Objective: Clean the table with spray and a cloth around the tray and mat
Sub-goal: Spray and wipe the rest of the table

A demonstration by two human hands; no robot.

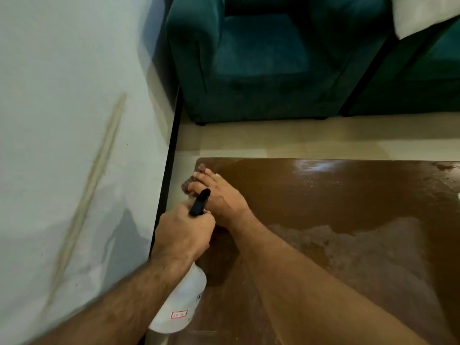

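- Cloth (189, 179), dark and nubby, lies at the far left corner of the table (348, 200); only its edges show past the fingers, so its full shape cannot be told.
- Right hand (216, 195) presses flat on the cloth, fingers straight and slightly spread.
- Left hand (184, 235) grips the neck of the spray bottle (184, 300), fingers curled tight round it just below the black trigger head (200, 202), which points towards the cloth.
- The bottle's body is translucent white plastic, rounded, with a small red-bordered label, and tilts over the table's left edge.
- The table top is glossy brown, streaked with wet film and speckles.
- Beyond it stand pale floor tiles (298, 143), a teal upholstered armchair (261, 58) and, on the left, a white wall (62, 120).
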